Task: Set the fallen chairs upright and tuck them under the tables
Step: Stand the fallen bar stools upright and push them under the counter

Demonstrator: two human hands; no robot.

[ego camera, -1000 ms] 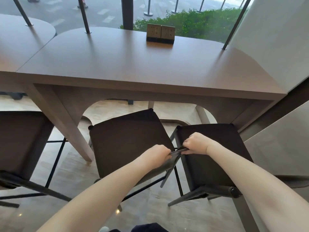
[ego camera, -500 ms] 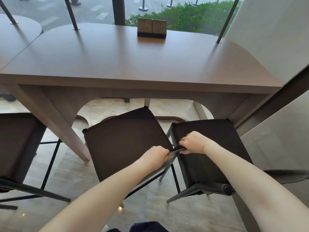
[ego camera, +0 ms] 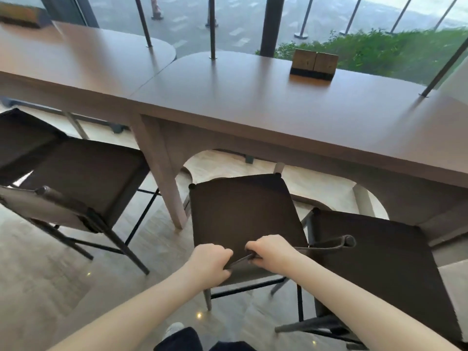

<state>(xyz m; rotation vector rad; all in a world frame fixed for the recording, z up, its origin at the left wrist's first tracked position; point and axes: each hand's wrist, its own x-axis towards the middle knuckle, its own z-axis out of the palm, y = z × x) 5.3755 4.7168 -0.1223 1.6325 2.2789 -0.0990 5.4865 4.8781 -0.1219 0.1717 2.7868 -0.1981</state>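
A dark brown middle chair [ego camera: 240, 211] stands upright in front of the brown table [ego camera: 253, 102], its seat partly under the table's edge. My left hand [ego camera: 210, 262] and my right hand [ego camera: 272, 252] both grip its low backrest rail at the near edge. A second dark chair [ego camera: 374, 262] stands upright just right of it, its seat close to the table's right leg. A third dark chair [ego camera: 83, 173] stands to the left, before the neighbouring table [ego camera: 76, 59].
A small wooden block holder [ego camera: 314, 63] sits at the table's far edge by the window. Thin metal rods [ego camera: 212, 26] rise from the tabletops. The table's left leg [ego camera: 164, 173] stands between the left and middle chairs. Light stone floor lies below.
The view has swung left and both hands have shifted along the middle chair's backrest; my right hand has left the right chair and now grips the middle one.
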